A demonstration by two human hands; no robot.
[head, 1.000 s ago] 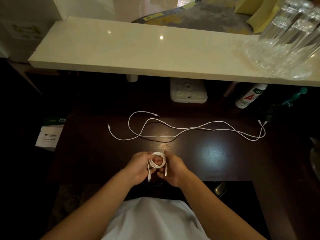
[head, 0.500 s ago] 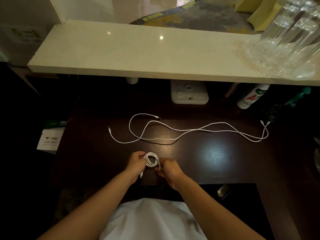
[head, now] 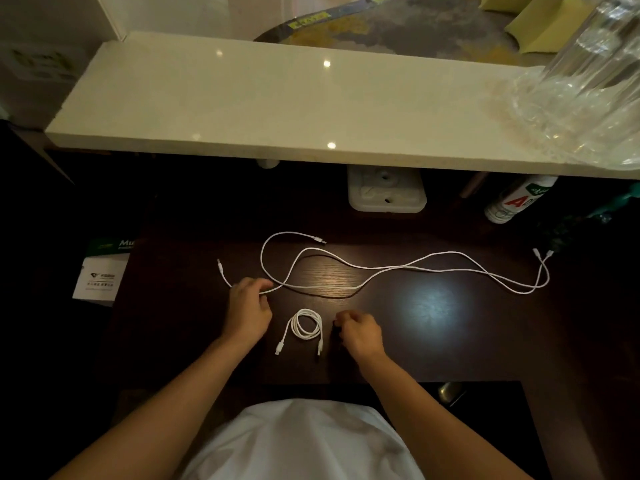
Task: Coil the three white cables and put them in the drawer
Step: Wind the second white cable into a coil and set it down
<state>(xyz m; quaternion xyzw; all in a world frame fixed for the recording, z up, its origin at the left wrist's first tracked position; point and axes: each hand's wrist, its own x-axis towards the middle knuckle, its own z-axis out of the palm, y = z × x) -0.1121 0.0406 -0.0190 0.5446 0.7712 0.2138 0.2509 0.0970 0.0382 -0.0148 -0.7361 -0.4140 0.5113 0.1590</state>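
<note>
White cable (head: 274, 289) pinched in left hand (head: 248, 315) (right hand (head: 360, 336) loosely curled, empty)

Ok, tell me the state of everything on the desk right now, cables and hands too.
Coiled cable: wound in a loop, flat on the table, untouched.
Loose cables: two, uncoiled, sprawled across the table.
Left hand: on one loose cable, grip unclear.
Right hand: fingers loosely curled, holding nothing.
</note>
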